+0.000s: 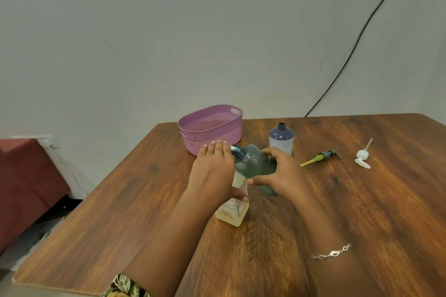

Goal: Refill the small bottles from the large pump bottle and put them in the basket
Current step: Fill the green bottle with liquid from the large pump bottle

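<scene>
Small teal bottle (pixel 255 164) was held tilted above the middle of the worktop (pixel 362 212), its open neck pointing left toward the white spout of the large pump bottle (pixel 233 212). The right hand (pixel 282 173) gripped it, fingers and thumb curled round its body, and a silver bracelet (pixel 330 253) lay on that wrist. The large pump bottle stood upright on the worktop, yellowish liquid in its base. The left hand (pixel 214 169) covered its top, fingers stretched flat over the pump head and the thumb wrapped across the label. Beyond the hands, at the far edge, sat the purple basket (pixel 210 128). Just right of it stood a blue bottle (pixel 281 138), upright and uncapped. Further right, two loose pumps lay on the wood: a dark-headed pump (pixel 321 157) with a green tube, and a white pump (pixel 362 157). A black cable (pixel 357 38) ran down the wall.
</scene>
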`<act>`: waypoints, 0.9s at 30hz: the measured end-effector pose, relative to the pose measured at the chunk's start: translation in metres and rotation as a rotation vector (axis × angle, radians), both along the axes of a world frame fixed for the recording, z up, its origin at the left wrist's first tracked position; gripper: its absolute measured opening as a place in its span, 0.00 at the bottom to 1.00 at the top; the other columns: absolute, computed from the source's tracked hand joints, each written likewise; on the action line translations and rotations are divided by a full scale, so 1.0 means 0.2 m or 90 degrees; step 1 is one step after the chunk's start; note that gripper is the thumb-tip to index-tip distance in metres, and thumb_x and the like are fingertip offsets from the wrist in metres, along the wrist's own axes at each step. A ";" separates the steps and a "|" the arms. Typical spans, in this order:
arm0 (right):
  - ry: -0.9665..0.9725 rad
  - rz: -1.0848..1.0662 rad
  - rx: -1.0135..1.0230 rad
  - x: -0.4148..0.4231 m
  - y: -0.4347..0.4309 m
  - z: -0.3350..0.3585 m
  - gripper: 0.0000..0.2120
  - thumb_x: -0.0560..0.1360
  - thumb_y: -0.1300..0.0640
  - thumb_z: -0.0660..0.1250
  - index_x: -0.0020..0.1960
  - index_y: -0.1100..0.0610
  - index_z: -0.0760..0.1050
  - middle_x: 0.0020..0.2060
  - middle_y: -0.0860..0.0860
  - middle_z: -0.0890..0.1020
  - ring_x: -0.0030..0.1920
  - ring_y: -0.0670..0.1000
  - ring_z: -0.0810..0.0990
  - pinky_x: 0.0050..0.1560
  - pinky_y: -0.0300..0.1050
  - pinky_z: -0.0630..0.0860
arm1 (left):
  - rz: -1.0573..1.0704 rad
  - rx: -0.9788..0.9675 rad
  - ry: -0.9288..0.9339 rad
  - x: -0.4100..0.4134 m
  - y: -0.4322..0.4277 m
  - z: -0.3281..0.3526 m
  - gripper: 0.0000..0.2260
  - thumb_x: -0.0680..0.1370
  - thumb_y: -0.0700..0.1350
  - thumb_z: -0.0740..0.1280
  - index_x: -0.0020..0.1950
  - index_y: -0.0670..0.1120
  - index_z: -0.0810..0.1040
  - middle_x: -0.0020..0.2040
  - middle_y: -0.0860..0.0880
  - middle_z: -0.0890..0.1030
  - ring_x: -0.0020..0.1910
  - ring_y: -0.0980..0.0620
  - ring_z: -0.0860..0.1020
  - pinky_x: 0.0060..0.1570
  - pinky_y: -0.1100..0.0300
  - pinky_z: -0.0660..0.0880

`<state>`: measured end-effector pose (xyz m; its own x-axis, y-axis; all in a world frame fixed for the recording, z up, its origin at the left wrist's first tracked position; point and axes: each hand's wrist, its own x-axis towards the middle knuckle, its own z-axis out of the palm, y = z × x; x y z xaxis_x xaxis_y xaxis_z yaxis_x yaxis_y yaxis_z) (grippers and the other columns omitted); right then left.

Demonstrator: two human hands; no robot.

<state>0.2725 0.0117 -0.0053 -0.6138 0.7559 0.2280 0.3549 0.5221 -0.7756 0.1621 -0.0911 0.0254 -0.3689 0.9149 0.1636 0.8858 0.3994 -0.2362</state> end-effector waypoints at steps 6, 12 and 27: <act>0.007 -0.001 0.008 -0.01 0.02 0.03 0.31 0.61 0.54 0.78 0.61 0.53 0.70 0.47 0.44 0.71 0.48 0.45 0.70 0.46 0.41 0.69 | -0.002 -0.010 0.017 -0.01 0.03 0.06 0.53 0.66 0.70 0.65 0.76 0.38 0.46 0.77 0.40 0.52 0.76 0.43 0.50 0.73 0.50 0.47; 0.005 0.008 -0.008 -0.01 0.02 -0.01 0.31 0.61 0.55 0.78 0.61 0.53 0.71 0.47 0.44 0.71 0.49 0.45 0.70 0.44 0.39 0.68 | 0.015 -0.022 0.020 0.01 0.01 0.01 0.54 0.65 0.68 0.68 0.76 0.37 0.48 0.76 0.38 0.54 0.75 0.42 0.53 0.73 0.50 0.48; 0.002 0.013 0.001 -0.01 0.04 0.01 0.30 0.62 0.54 0.78 0.61 0.52 0.70 0.48 0.44 0.71 0.49 0.44 0.70 0.44 0.39 0.68 | 0.068 -0.011 -0.018 0.06 0.04 0.01 0.54 0.65 0.64 0.71 0.75 0.36 0.46 0.76 0.38 0.53 0.75 0.41 0.52 0.72 0.50 0.53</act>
<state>0.2700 0.0190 -0.0039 -0.6286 0.7427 0.2308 0.3415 0.5301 -0.7761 0.1742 -0.0826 0.0272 -0.4684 0.8730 0.1362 0.8448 0.4876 -0.2202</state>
